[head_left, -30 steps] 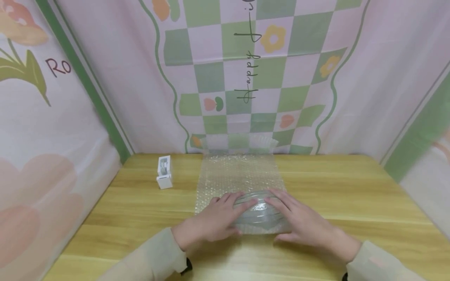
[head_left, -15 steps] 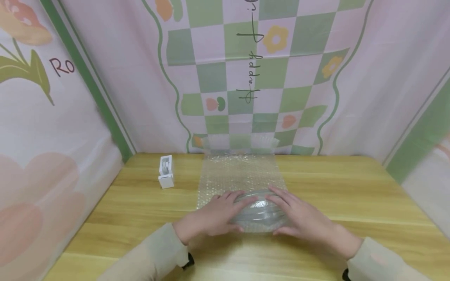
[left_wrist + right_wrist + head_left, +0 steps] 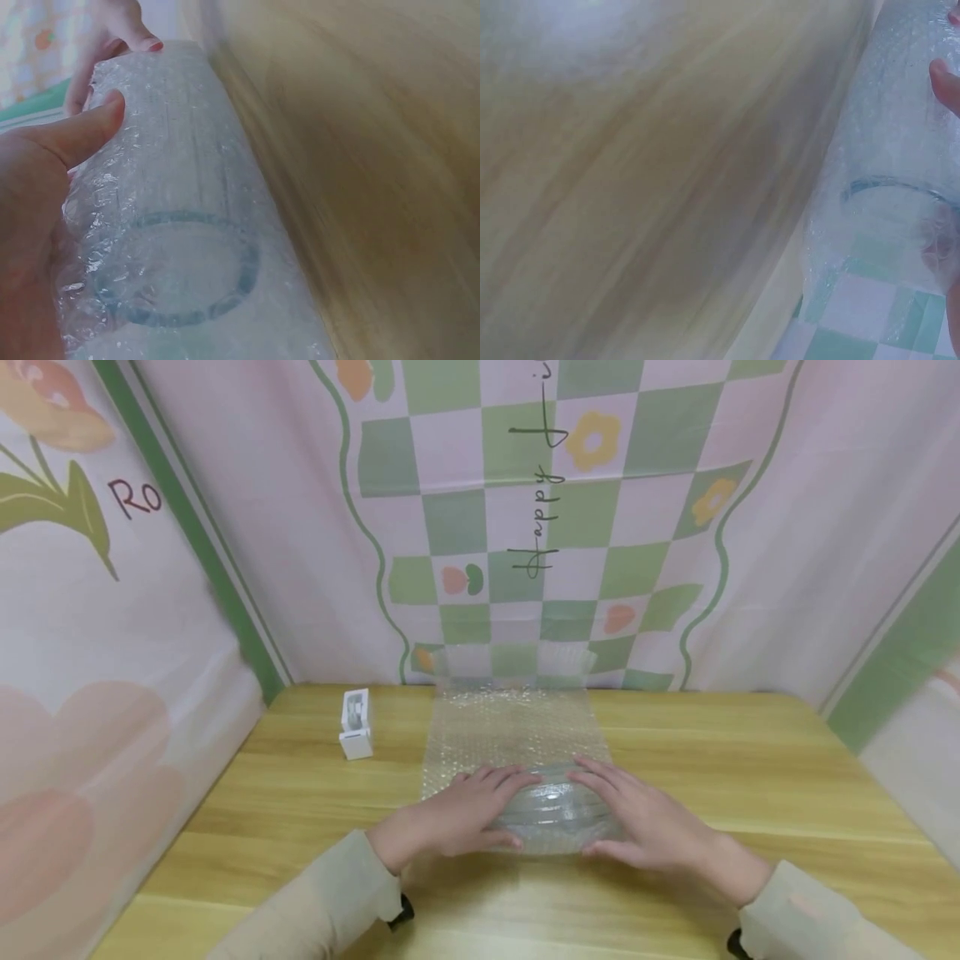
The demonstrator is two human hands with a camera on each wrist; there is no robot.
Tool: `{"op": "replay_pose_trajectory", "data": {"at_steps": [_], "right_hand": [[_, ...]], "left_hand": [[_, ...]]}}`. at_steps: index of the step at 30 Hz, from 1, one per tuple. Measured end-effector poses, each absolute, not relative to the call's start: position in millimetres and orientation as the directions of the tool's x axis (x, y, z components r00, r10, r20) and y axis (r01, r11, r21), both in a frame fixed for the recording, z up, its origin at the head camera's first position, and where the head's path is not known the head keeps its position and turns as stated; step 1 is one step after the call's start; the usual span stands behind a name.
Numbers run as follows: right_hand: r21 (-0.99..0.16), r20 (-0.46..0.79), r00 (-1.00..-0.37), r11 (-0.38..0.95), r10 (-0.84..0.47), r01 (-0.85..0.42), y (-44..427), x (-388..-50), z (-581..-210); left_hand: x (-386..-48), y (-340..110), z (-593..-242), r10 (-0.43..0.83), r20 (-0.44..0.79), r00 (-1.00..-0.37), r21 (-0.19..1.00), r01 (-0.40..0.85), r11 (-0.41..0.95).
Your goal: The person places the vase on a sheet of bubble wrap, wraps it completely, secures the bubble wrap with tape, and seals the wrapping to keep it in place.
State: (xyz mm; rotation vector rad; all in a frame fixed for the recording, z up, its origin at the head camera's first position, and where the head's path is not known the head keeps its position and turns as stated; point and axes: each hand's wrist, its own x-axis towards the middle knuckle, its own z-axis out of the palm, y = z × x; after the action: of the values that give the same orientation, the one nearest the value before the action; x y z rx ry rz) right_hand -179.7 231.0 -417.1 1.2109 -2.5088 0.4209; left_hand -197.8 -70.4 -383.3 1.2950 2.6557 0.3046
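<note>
A clear, ribbed glass-like object lies on its side, wrapped in bubble wrap whose flat part runs back across the table. The left hand grips its left end, fingers over the top and thumb at the near side. At the right end, the right hand holds it the same way. Through the wrap, the left wrist view shows a round rim at one end, with the left thumb resting on the film. A curved rim also shows beside the right hand in the right wrist view.
A small white box with something inside stands at the back left of the wooden table. The far end of the bubble wrap rises against a checkered curtain behind the table.
Both hands keep their hold on the wrapped object, and their fingers have shifted slightly on it. The head view has moved a little, sliding the scene slightly right.
</note>
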Motion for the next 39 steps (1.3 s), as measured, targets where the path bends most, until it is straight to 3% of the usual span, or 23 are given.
{"op": "replay_pose_trajectory", "data": {"at_steps": [17, 28, 39], "right_hand": [[-0.125, 0.411, -0.582, 0.588, -0.702, -0.799, 233.2, -181.5, -415.2], [-0.168, 0.398, -0.61, 0.6, -0.685, -0.782, 235.9, -179.6, -416.5], [-0.219, 0.362, -0.641, 0.607, -0.676, -0.764, 238.2, -182.1, -415.7]], "left_hand": [[-196.6, -72.9, -385.4, 0.808, -0.028, -0.589, 0.254, 0.777, 0.576], [-200.1, -71.4, -378.2, 0.82, -0.064, -0.569, 0.231, 0.791, 0.567], [-206.1, -72.8, -377.8, 0.827, -0.039, -0.561, 0.296, 0.784, 0.546]]}}
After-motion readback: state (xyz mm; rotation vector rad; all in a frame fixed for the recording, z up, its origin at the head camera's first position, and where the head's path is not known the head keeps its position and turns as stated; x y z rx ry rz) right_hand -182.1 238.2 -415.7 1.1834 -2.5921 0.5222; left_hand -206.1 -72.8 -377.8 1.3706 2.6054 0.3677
